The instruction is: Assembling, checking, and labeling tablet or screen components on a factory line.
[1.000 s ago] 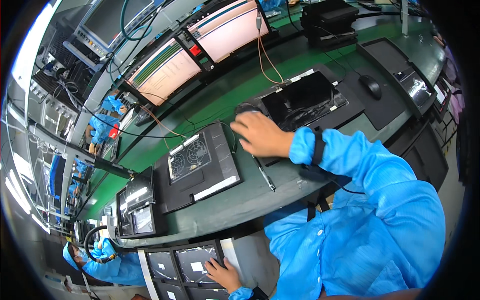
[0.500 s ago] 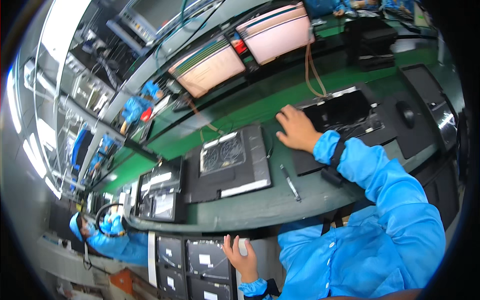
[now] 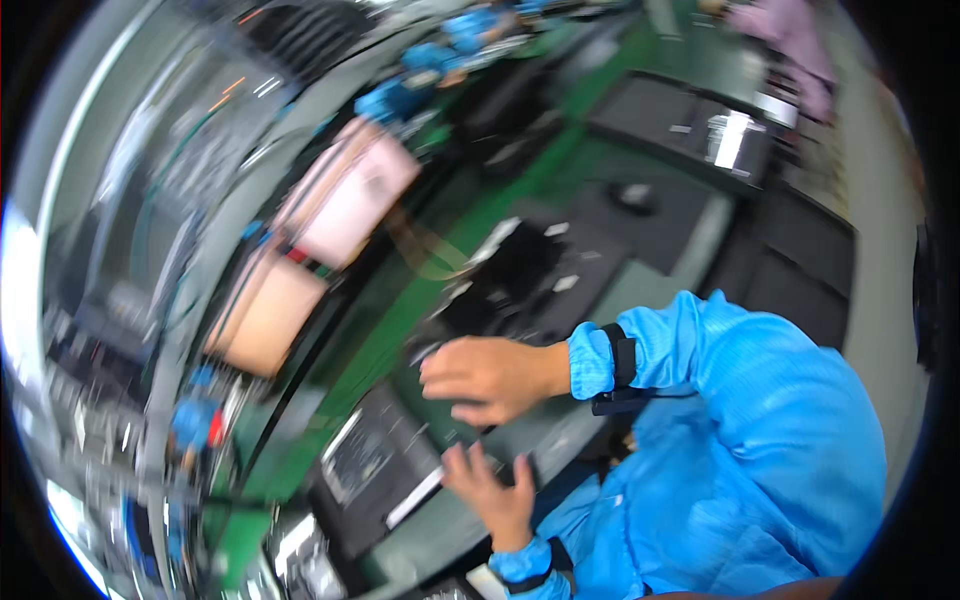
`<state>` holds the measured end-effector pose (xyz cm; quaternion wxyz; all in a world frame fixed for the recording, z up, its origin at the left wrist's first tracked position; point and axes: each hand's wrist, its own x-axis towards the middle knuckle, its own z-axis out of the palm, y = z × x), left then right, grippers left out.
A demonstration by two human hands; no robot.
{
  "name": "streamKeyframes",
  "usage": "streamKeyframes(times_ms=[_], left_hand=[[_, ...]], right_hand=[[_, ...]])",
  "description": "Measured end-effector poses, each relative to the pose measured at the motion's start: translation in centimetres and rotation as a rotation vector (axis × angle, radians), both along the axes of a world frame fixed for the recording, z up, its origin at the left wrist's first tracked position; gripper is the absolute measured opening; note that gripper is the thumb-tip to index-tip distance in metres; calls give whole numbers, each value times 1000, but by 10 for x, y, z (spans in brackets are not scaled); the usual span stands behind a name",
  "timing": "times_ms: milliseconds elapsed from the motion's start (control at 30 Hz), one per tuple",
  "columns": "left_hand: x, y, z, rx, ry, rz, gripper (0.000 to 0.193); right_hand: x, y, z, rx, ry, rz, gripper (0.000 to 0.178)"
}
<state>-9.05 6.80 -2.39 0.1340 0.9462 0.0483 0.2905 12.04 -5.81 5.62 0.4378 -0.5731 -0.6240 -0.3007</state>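
The black board (image 3: 400,425) with a flat, clear-covered panel (image 3: 357,458) lies on the bench (image 3: 640,290), just to the left of both my hands. A white strip (image 3: 412,497) runs along its near edge. My left hand (image 3: 492,495) is beside that edge with fingers and thumb spread wide, nothing in it; I can't tell whether the fingertips touch the board. My right hand (image 3: 485,380) is farther up, palm down over the bench, fingers loosely stretched and the thumb apart, and I see nothing in its grip.

Beyond my right hand, up and to the right, is a dark screen (image 3: 525,255) with pale tabs at its edges, too blurred for detail. My right hand and sleeve (image 3: 720,340) cover part of the bench between the two pieces of work. Farther right, a black mouse (image 3: 632,196) rests on a dark mat (image 3: 655,235), and past it stands a black tray (image 3: 645,112) with a shiny sheet (image 3: 733,140) in it. Two lit monitors (image 3: 360,195) stand across the bench, tilted in my view. Someone in pink (image 3: 795,50) is at the far right.
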Motion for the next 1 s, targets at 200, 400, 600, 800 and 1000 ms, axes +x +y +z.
streamKeyframes(times_ms=[200,400,600,800,1000], left_hand=[[-3,10,-3,-32,74,81,72],[-2,10,4,-29,-11,57,69],[-23,0,2,-251,-249,123,52],[-59,-7,-18,-238,-204,257,49],[-40,-19,-6,-215,-229,260,49]], right_hand=[[60,-226,2,-199,-35,-851,35],[75,-401,-50,-426,88,-1613,42],[122,-488,-103,-682,189,-1688,53],[278,-542,-117,-812,483,-1360,76],[303,-518,-99,-714,632,-946,79]])
